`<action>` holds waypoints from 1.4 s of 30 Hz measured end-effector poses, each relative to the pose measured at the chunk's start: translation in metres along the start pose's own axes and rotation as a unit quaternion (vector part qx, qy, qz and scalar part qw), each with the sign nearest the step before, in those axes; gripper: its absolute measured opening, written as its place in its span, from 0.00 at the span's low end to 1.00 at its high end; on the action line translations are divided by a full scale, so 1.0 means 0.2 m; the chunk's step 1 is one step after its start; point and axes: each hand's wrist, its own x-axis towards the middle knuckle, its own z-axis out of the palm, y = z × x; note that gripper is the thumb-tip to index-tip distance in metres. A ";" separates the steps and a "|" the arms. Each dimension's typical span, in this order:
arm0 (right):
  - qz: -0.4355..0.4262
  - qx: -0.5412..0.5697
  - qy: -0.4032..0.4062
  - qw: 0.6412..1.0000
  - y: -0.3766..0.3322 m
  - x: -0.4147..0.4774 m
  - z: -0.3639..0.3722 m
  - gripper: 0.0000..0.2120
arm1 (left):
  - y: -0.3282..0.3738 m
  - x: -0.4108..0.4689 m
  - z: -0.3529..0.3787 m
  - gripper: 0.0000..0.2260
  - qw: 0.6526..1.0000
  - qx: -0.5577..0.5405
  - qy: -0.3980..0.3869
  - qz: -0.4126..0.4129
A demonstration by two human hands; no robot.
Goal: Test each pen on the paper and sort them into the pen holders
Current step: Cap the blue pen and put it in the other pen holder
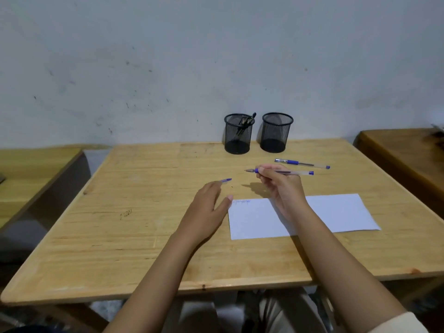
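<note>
1. Two black mesh pen holders are standing side by side well beyond the paper [336, 212], at the table's [144, 212] back edge. The left holder [237, 134] is carrying a few dark pens (leaning right); the right holder [276, 133] is sitting just beside it.
2. The paper is lying flat on the table, with blue scribbles [242, 202] showing at its far left corner.
3. The right hand [281, 186] is hovering just past the paper's far edge, its fingers curling round an uncapped blue pen [300, 172]. The pen is being held roughly level, tip pointing left, clear of the sheet.
4. A second, capped blue pen [301, 163] is lying on the table farther beyond the paper, between the held pen and the holders.
5. The left hand [206, 207] is resting left of the paper, fingers stretching forward and thumb touching the scribbled corner. A blue cap [225, 180] is poking out past its fingertips; whether the fingers are gripping it, I cannot tell.
</note>
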 end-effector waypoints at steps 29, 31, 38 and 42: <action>0.053 0.031 -0.061 0.996 -0.17 0.05 -0.06 0.05 | 0.20 0.33 -0.06 0.08 0.974 -0.226 0.008 0.033; 0.043 0.038 -0.080 0.995 -0.17 0.05 -0.05 0.04 | 0.24 0.34 -0.06 0.06 0.961 -0.276 0.010 0.026; -0.028 0.028 -0.113 0.993 -0.25 0.06 -0.02 0.06 | 0.30 0.35 -0.04 0.08 0.930 -0.363 0.044 0.037; -0.038 0.046 -0.107 0.992 -0.24 0.06 -0.03 0.06 | 0.33 0.37 -0.04 0.10 0.925 -0.374 0.045 0.041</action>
